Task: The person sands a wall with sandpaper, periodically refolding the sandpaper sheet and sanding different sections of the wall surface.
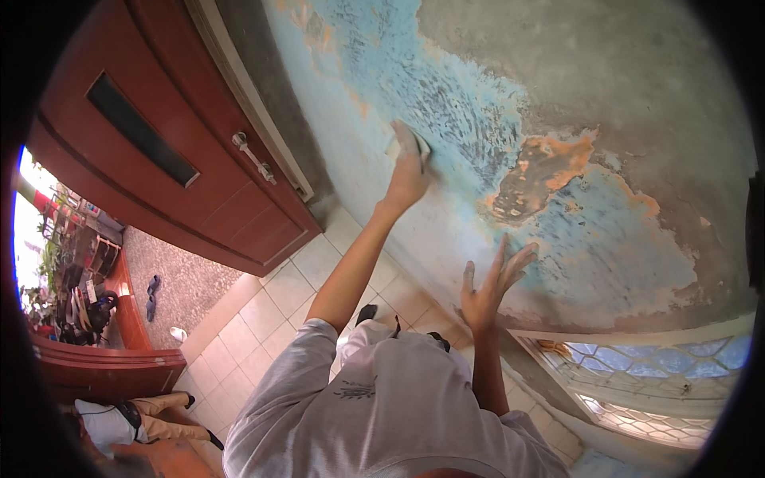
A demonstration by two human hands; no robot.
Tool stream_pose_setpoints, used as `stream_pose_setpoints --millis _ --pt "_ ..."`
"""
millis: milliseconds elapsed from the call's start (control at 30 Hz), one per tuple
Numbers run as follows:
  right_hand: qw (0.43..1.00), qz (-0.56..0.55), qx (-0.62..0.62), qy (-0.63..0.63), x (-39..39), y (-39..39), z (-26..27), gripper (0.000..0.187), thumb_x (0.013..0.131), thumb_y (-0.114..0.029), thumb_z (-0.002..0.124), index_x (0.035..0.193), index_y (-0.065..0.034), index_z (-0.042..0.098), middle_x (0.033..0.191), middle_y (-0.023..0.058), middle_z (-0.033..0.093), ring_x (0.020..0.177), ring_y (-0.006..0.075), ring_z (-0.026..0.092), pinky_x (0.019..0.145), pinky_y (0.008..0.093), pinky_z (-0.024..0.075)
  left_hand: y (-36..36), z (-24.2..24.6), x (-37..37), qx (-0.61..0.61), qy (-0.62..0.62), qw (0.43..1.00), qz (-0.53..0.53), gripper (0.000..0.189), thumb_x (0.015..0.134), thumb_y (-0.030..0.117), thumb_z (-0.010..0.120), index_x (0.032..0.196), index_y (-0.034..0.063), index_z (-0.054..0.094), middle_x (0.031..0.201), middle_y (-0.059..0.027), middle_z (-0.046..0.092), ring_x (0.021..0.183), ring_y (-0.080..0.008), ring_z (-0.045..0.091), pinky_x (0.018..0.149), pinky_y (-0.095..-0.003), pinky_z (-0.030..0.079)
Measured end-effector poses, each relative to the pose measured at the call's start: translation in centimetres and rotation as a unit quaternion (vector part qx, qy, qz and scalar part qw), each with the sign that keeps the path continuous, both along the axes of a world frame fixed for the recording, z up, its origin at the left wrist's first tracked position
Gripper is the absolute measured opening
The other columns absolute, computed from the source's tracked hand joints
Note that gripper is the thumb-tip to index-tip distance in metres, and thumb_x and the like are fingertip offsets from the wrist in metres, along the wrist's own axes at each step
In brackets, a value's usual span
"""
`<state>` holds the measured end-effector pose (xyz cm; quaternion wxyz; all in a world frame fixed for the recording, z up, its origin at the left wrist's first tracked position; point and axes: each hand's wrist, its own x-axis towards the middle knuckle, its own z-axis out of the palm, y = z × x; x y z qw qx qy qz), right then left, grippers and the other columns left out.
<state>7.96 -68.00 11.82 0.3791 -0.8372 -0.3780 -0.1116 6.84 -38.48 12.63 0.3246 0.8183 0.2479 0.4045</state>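
Before me rises a wall with blue paint, orange-edged peeled spots and a large area of bare grey plaster. My left hand is shut on a pale flat pad, perhaps sandpaper or a sanding block, held against the blue paint. Lower and to the right, my right hand has its fingers spread at the wall and holds nothing. Just above it lies a patch of exposed plaster with an orange rim.
At the left stands a red door with a metal handle. Beyond the doorway lie sandals. A person is at the lower left. White tiles cover the floor; a grilled window is at the lower right.
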Motion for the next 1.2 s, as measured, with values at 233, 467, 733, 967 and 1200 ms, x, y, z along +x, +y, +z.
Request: stream_pose_setpoints --millis 233,467,733,967,1200 --pt "1.000 0.013 0.001 0.014 0.3 -0.1 -0.4 0.086 0.094 -0.018 0.065 0.166 -0.0152 0.020 0.170 0.0281 -0.009 0.153 0.0583 -0.009 0.113 0.0794 0.0085 3.0 -2.5 -0.6 -0.125 -0.063 0.989 0.039 0.112 0.077 -0.014 0.057 0.156 -0.0064 -0.022 0.152 -0.0436 0.033 0.131 -0.0490 0.052 0.107 -0.0396 0.047" --pt "1.000 -0.012 -0.019 -0.021 0.1 0.6 -1.2 0.082 0.094 -0.020 0.065 0.165 -0.0135 0.024 0.170 0.0303 -0.009 0.153 0.0575 -0.010 0.115 0.0772 0.0050 -4.4 -3.3 0.8 -0.038 -0.107 0.993 0.012 0.106 0.077 -0.019 0.049 0.161 -0.0023 -0.014 0.167 -0.0349 -0.006 0.157 -0.0449 0.010 0.124 -0.0372 0.021" --pt "1.000 0.011 0.003 -0.029 -0.7 1.9 -0.2 0.082 0.095 -0.021 0.065 0.165 -0.0143 0.025 0.168 0.0330 -0.011 0.153 0.0563 -0.013 0.116 0.0758 0.0015 1.0 -3.3 -1.6 -0.056 -0.117 0.992 0.000 0.108 0.075 -0.018 0.049 0.163 0.0007 -0.011 0.170 -0.0288 -0.004 0.158 -0.0406 0.013 0.122 -0.0345 0.024" --pt "0.999 0.035 -0.008 -0.016 -1.3 2.6 -0.6 0.080 0.097 -0.024 0.064 0.165 -0.0120 0.024 0.167 0.0352 -0.012 0.153 0.0563 -0.013 0.117 0.0731 0.0030 0.5 -4.8 -1.8 -0.071 -0.098 0.992 -0.024 0.103 0.081 -0.018 0.051 0.163 0.0005 -0.009 0.165 -0.0378 0.005 0.152 -0.0454 0.028 0.121 -0.0376 0.028" --pt "0.999 0.048 0.002 -0.005 -1.8 2.5 0.1 0.078 0.097 -0.018 0.064 0.165 -0.0114 0.025 0.168 0.0339 -0.010 0.154 0.0550 -0.010 0.118 0.0722 0.0045 5.9 -4.9 -3.8 -0.009 -0.044 0.999 0.013 0.099 0.088 -0.008 0.057 0.162 -0.0002 -0.007 0.162 -0.0416 -0.002 0.139 -0.0529 0.042 0.112 -0.0436 0.041"
